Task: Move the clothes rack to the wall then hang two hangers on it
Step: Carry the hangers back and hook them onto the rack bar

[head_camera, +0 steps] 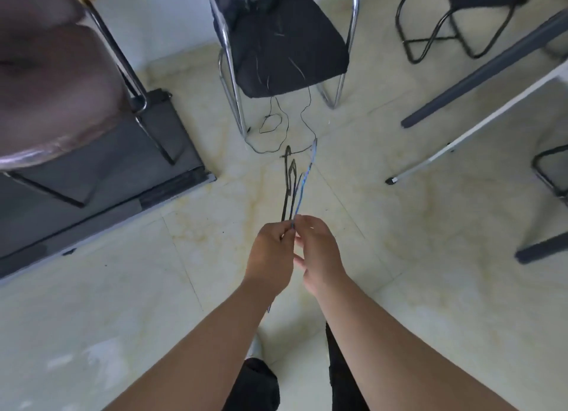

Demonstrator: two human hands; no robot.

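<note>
So you've got both hangers in your hands right now, dead center of the view: a black hanger [288,183] and a blue hanger [304,180], seen edge-on and pointing out toward 12 o'clock over the tiled floor [399,226]. Your left hand [272,250] is pinched shut around the bunch, and your right hand [316,250] is right up against it with fingers half curled on the blue one, looks like you're peeling the two apart. Both forearms reach straight out in front of you, wrists nearly touching. Whether the rack is at the wall yet, I can't tell; the white pole [479,124] slanting in at about 2 o'clock might be part of it, but not sure. Nothing's hung yet, so I'd say both hangers are left to go. Black chair [285,47] with the dangling cord [276,127] sits at 12.
</note>
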